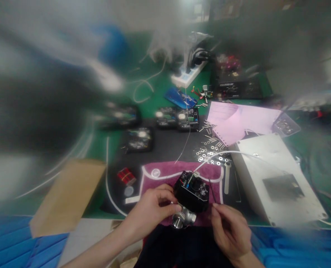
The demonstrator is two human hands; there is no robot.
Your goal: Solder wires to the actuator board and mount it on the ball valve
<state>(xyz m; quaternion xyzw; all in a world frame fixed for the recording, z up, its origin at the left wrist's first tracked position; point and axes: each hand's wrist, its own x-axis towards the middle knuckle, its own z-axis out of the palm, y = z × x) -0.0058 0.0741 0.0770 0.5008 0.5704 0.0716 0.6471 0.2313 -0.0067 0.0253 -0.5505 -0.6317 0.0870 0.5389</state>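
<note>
A black boxy valve actuator (192, 190) with an exposed circuit board on top is joined to a shiny metal valve body (183, 217), at the front of a purple cloth (156, 184). My left hand (158, 204) is closed around the lower left side of the actuator, its thumb near the metal valve. Pinched in my right hand (231, 227) is a thin dark rod (212, 190), upright beside the actuator's right side; its exact kind is unclear. A white cable (218, 153) runs from the actuator's top toward the grey-white box.
The grey-white box (254, 160) stands right, near a wrench (227, 178). Washers (210, 150) and pins lie behind the cloth, by pink papers (238, 119). More black units (187, 119) sit farther back. Left are cardboard (70, 193) and a red bundle (126, 176).
</note>
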